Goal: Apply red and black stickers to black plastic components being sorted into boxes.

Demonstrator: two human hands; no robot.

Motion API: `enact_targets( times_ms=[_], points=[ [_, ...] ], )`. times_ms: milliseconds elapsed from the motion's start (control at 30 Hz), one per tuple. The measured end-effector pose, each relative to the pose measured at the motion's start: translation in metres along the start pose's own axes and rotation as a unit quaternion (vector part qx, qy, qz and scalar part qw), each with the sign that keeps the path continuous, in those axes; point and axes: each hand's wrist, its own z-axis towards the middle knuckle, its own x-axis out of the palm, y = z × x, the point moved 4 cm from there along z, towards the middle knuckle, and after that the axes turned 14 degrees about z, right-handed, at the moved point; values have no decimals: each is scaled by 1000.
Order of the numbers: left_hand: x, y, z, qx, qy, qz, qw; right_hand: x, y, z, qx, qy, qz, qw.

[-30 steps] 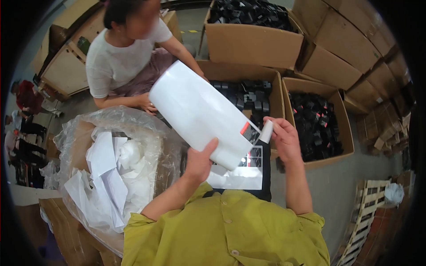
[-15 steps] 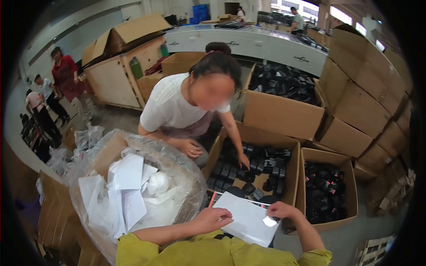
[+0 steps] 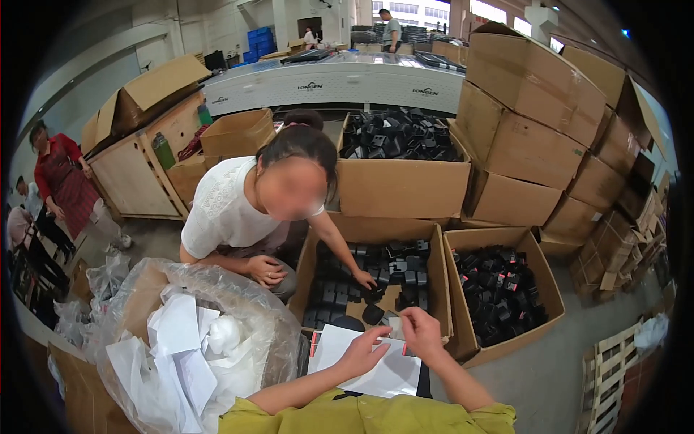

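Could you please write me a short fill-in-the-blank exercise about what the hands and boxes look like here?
1. Both hands, left hand and right hand, hold a flat ____ bag.
2. The cardboard box ahead of the hands holds small ____ parts.
3. The clear plastic sack at the left is stuffed with white ____.
4. The person opposite wears a ____ shirt.

Missing words: white; black; paper; white

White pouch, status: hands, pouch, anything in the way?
Left hand and right hand both grip the white pouch. Co-worker's hand in the open box beyond.
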Motion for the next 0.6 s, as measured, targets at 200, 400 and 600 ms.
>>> enact_targets(
  times_ms=[200,400,600],
  points=[
    [5,37,24,-42,-84,-215,972,23,24,18,-22,101,38,994],
    [-42,19,31,-155,-127,-381,902,3,9,39,166,72,245,952],
    [-43,19,29,-146,-125,-355,915,19,-3,38,202,158,223,940]
  ],
)
